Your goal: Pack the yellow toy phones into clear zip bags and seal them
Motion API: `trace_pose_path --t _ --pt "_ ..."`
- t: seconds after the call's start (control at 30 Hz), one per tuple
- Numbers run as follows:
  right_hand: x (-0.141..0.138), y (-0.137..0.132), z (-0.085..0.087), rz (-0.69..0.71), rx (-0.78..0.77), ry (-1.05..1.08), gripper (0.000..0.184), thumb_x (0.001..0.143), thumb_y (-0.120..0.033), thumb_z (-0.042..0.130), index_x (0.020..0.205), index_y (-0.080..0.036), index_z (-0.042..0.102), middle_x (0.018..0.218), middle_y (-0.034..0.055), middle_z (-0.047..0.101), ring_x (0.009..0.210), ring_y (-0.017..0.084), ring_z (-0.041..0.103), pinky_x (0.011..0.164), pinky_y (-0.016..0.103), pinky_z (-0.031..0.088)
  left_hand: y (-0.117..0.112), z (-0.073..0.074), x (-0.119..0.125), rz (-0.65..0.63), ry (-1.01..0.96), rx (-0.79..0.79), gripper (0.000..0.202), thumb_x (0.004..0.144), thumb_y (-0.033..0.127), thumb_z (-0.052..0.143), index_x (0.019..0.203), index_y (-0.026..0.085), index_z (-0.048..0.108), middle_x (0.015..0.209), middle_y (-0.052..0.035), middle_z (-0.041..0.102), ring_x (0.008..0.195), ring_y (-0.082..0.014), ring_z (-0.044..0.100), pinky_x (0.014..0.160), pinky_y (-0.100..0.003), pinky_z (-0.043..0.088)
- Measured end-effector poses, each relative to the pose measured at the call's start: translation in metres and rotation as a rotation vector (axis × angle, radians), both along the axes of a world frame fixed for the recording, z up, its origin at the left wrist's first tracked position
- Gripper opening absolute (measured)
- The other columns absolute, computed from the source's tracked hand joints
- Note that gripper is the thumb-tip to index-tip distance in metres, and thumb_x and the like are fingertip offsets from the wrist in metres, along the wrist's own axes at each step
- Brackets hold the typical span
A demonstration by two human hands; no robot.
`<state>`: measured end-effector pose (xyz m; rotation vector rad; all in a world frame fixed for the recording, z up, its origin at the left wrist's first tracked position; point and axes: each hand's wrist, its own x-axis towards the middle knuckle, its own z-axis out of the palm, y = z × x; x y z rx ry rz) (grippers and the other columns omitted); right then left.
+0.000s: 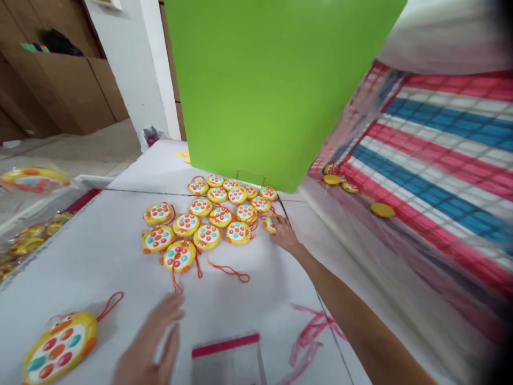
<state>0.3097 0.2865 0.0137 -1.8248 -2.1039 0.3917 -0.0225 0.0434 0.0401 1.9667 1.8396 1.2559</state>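
Several round yellow toys [212, 214] with coloured buttons and orange cords lie clustered on the white table [100, 256]. My right hand [284, 233] reaches to the cluster's right edge, its fingers closed on one yellow toy [270, 223]. My left hand [150, 347] rests flat near the front edge with fingers stretched out, holding nothing. It lies beside a clear plastic bag with a red strip [228, 359]. A bagged yellow toy [58, 346] lies to its left.
A green board [272, 85] stands upright behind the toys. A large striped red, white and blue sack [441, 160] with a few yellow toys [340, 182] fills the right. Pink strips [312, 331] lie on the table. More bagged toys [28, 182] lie at the left.
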Motion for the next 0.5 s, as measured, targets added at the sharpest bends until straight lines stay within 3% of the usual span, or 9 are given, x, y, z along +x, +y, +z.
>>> trace_pose_path --t 0.1,0.17,0.23,0.33,0.5 --pt "-0.011 -0.032 0.004 0.092 -0.016 0.005 0.056 0.068 -0.005 0.050 0.123 -0.015 0.042 0.126 0.0132 0.045 0.118 0.026 0.039 0.098 0.039 0.033 -0.004 -0.042 0.037 -0.184 0.006 -0.039 0.018 0.080 0.029 0.052 0.095 0.025 0.060 0.097 -0.0015 0.070 0.087 -0.0154 0.067 0.076 -0.021 0.054" --pt "-0.024 -0.067 0.009 0.184 -0.047 0.041 0.054 0.072 -0.007 0.048 0.124 -0.016 0.039 0.121 0.0102 0.050 0.110 0.020 0.047 0.095 0.033 0.038 -0.007 -0.054 0.056 -0.205 -0.011 -0.095 0.024 0.081 0.023 0.050 0.103 0.025 0.058 0.102 -0.0032 0.068 0.092 -0.0158 0.065 0.079 -0.022 0.053" --pt "-0.042 -0.106 0.013 0.295 -0.087 0.104 0.054 0.071 -0.007 0.049 0.123 -0.019 0.040 0.120 0.0073 0.050 0.107 0.017 0.050 0.092 0.028 0.040 -0.005 -0.054 0.069 -0.181 -0.026 -0.111 0.032 0.082 0.019 0.046 0.113 0.023 0.052 0.116 -0.0067 0.061 0.104 -0.0181 0.059 0.085 -0.028 0.051" --pt "-0.071 -0.161 0.019 0.417 -0.176 0.253 0.051 0.070 -0.006 0.049 0.118 -0.023 0.042 0.114 0.0049 0.054 0.100 0.018 0.054 0.086 0.030 0.042 0.002 -0.045 0.077 -0.185 -0.036 -0.134 0.045 0.083 0.017 0.042 0.127 0.024 0.040 0.131 -0.0096 0.047 0.119 -0.0210 0.046 0.094 -0.038 0.046" --pt "-0.097 -0.214 0.018 0.285 -0.230 0.494 0.036 0.075 -0.010 0.053 0.108 -0.023 0.044 0.099 0.0026 0.060 0.084 0.016 0.059 0.074 0.027 0.046 -0.002 -0.039 0.074 -0.235 -0.124 -0.193 0.035 0.083 0.014 0.042 0.118 0.022 0.044 0.116 -0.0074 0.056 0.109 -0.0183 0.053 0.092 -0.036 0.046"
